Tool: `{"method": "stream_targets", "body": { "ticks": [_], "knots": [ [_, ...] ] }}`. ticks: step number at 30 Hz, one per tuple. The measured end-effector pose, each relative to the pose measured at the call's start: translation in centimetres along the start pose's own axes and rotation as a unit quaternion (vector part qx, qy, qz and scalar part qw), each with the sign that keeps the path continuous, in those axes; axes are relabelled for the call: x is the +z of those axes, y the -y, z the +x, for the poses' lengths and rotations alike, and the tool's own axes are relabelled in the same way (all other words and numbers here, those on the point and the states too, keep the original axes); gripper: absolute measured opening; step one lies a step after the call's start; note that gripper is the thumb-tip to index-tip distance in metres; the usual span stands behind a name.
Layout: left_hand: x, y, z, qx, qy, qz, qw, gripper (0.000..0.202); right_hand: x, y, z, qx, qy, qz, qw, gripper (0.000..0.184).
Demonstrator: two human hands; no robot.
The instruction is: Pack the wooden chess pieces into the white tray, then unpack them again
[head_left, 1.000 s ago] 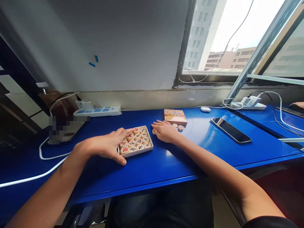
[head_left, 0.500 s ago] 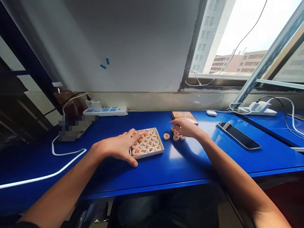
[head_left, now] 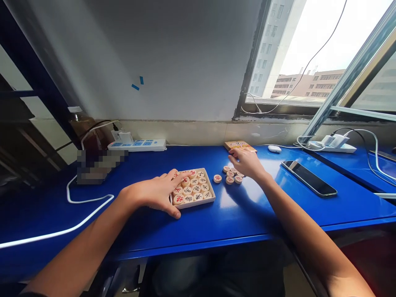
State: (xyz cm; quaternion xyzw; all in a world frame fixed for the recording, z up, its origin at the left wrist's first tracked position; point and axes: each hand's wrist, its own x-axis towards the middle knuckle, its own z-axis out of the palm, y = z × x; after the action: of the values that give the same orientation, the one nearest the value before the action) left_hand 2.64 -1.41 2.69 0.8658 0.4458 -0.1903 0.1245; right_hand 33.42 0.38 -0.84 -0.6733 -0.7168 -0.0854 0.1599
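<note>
My left hand [head_left: 159, 192] lies spread over the left side of a shallow white box [head_left: 198, 203], its thumb at the near left corner and its fingers over the top. Inside, round wooden Chinese chess pieces [head_left: 196, 189] with red or black characters sit in rows; my fingers cover some on the left. To the right, several loose chess pieces [head_left: 229, 180] sit clustered on the blue desk, with one red-marked piece [head_left: 217, 178] apart from them. Above the cluster's far right side hovers my right hand [head_left: 246, 161], fingers loosely bent and apart, no piece visible in them.
A printed cardboard box lid [head_left: 239, 145] lies behind my right hand. Farther right are a phone [head_left: 309, 178] and a white earbud case [head_left: 274, 149]. Power strips [head_left: 148, 144] stand along the wall, and a white cable [head_left: 77, 225] crosses the desk's left side.
My right hand has drawn slightly back and right, its fingers now more bent, uncovering more of the loose pieces. My left hand stays on the box.
</note>
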Motion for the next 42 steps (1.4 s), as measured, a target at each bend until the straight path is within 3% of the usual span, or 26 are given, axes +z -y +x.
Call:
{"method": "stream_targets", "body": {
  "ticks": [5, 8, 13, 20, 28, 33, 38, 42],
  "knots": [
    [0.1, 0.1, 0.0, 0.001, -0.001, 0.001, 1.000, 0.130, 1.0, 4.7, -2.1, -0.141, 0.095, 0.024, 0.985, 0.043],
    [0.2, 0.2, 0.0, -0.001, -0.005, 0.002, 1.000, 0.132, 2.1, 5.4, -2.4, -0.151, 0.135, 0.026, 0.979, 0.044],
    [0.3, 0.4, 0.1, 0.000, -0.004, 0.007, 1.000, 0.129, 2.1, 2.2, -1.0, -0.071, 0.103, 0.011, 0.992, 0.040],
    [0.2, 0.3, 0.0, 0.004, -0.008, -0.004, 1.000, 0.128, 2.5, -4.1, 2.6, 0.113, 0.024, -0.016, 0.993, 0.050],
    [-0.4, -0.5, -0.6, -0.002, 0.001, -0.028, 1.000, 0.126, 5.0, -5.6, 5.7, 0.071, 0.025, 0.005, 0.997, 0.037],
    [-0.1, -0.5, -0.1, 0.064, -0.053, -0.020, 0.996, 0.125, 4.7, -6.0, 5.0, 0.061, 0.015, 0.021, 0.998, 0.036],
    [0.7, -1.2, 0.6, 0.115, -0.057, -0.028, 0.991, 0.122, 1.7, -3.9, 4.0, 0.024, -0.003, 0.031, 0.999, 0.035],
    [1.0, -1.5, 0.7, 0.110, -0.055, -0.035, 0.992, 0.127, -0.8, 1.4, 1.3, -0.117, 0.026, 0.064, 0.991, 0.017]
  ]
}}
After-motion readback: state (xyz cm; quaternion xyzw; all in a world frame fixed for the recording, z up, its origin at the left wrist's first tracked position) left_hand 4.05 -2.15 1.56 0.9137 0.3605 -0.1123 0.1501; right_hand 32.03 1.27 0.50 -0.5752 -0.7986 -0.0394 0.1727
